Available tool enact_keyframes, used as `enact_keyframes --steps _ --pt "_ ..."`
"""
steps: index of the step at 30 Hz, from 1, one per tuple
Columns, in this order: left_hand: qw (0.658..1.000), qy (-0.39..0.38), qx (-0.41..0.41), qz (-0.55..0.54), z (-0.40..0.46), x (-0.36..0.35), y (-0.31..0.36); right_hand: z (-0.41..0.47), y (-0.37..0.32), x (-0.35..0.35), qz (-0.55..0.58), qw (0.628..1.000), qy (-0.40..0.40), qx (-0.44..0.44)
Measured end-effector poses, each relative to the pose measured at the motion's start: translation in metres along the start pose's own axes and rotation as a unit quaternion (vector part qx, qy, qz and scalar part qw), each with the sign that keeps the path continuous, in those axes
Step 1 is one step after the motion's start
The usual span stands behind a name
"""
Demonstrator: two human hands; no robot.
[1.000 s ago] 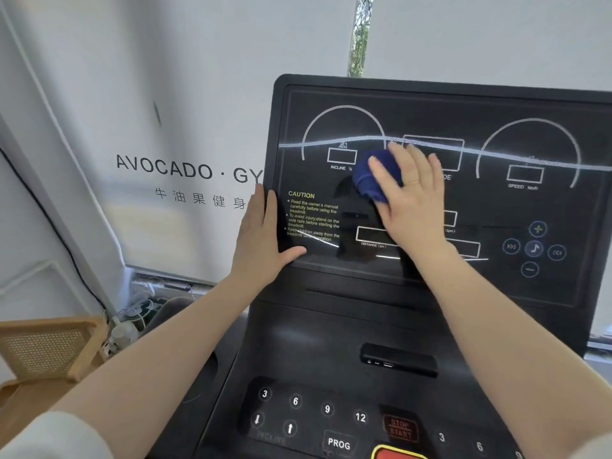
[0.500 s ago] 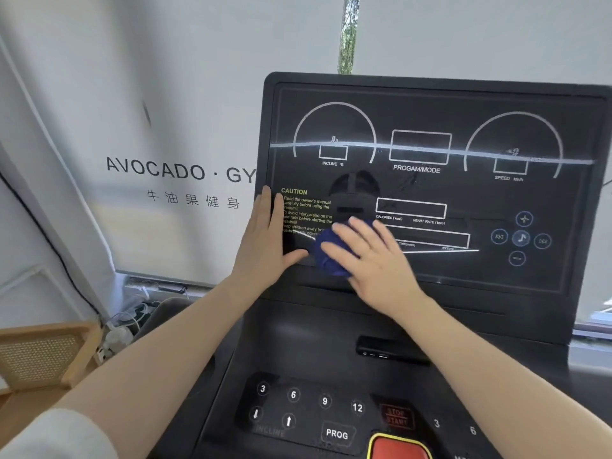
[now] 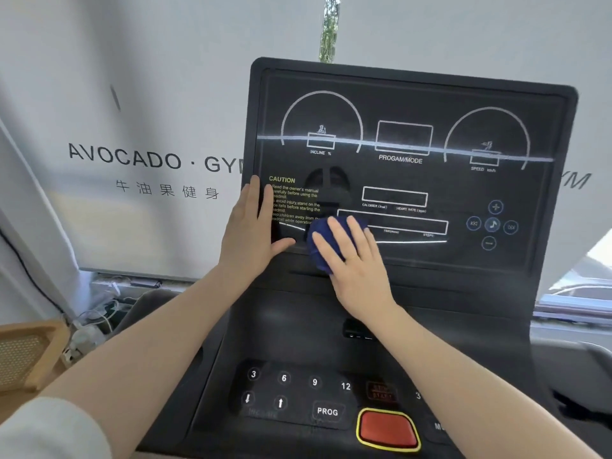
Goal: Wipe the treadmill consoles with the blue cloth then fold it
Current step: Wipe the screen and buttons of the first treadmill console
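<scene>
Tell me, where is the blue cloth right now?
In the head view, the blue cloth is bunched under the right hand on the console's display panel, low on its left, beside the left hand.

A dark blue cloth [image 3: 318, 246], bunched into a small wad, is pressed against the lower left part of an upright black treadmill console [image 3: 410, 180], beside its yellow caution text and overlapping the panel's bottom edge.
</scene>
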State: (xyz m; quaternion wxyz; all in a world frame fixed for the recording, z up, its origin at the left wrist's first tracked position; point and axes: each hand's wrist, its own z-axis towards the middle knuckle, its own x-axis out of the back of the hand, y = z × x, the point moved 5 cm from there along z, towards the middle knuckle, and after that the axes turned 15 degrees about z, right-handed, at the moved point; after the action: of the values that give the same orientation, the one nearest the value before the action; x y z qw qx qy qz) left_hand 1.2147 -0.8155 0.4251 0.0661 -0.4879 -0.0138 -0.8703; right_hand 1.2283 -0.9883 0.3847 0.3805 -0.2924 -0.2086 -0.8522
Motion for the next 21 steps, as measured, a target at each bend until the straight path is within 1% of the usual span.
enact_keyframes --steps 2,4,5,7,9,12,13,14,15,17,19,21 --pt "1.000 0.001 -0.006 0.011 -0.001 0.001 -0.001 -0.004 0.000 -0.001 -0.020 0.999 -0.022 0.022" --pt "1.000 0.004 -0.010 0.022 -0.001 0.001 -0.002 0.005 0.011 0.006 -0.033 0.999 -0.015 0.013" --pt "1.000 0.006 -0.012 0.025 -0.001 0.002 -0.003 0.013 0.021 0.013 -0.037 0.999 0.000 -0.006" --pt "0.999 0.011 -0.015 0.027 -0.001 0.002 -0.004 0.032 0.045 0.028 -0.024 0.996 0.045 -0.075" --pt "1.000 0.010 -0.013 0.026 0.000 0.002 -0.004 0.051 0.064 0.042 0.020 0.985 0.096 -0.143" --pt "1.000 0.010 -0.001 0.018 0.001 0.002 -0.002 0.070 0.068 0.051 0.078 0.959 0.168 -0.215" --pt "1.000 0.010 0.000 0.019 0.000 0.002 -0.001 0.071 0.062 0.048 0.079 0.952 0.181 -0.233" --pt "1.000 0.009 0.001 0.020 0.000 0.002 -0.001 0.070 0.052 0.041 0.055 0.955 0.176 -0.230" --pt "1.000 0.009 0.001 0.018 0.000 0.002 -0.001 0.067 0.040 0.033 0.011 0.968 0.153 -0.199" --pt "1.000 0.008 0.001 0.007 0.000 0.003 -0.001 0.057 0.020 0.013 -0.053 0.991 0.085 -0.087" --pt "1.000 0.001 0.000 -0.005 0.002 0.005 -0.001 0.054 0.015 0.004 -0.080 0.996 0.036 0.004" --pt "0.999 -0.008 0.010 -0.029 0.004 0.010 0.000 0.063 0.022 0.010 -0.087 0.995 0.039 0.036"
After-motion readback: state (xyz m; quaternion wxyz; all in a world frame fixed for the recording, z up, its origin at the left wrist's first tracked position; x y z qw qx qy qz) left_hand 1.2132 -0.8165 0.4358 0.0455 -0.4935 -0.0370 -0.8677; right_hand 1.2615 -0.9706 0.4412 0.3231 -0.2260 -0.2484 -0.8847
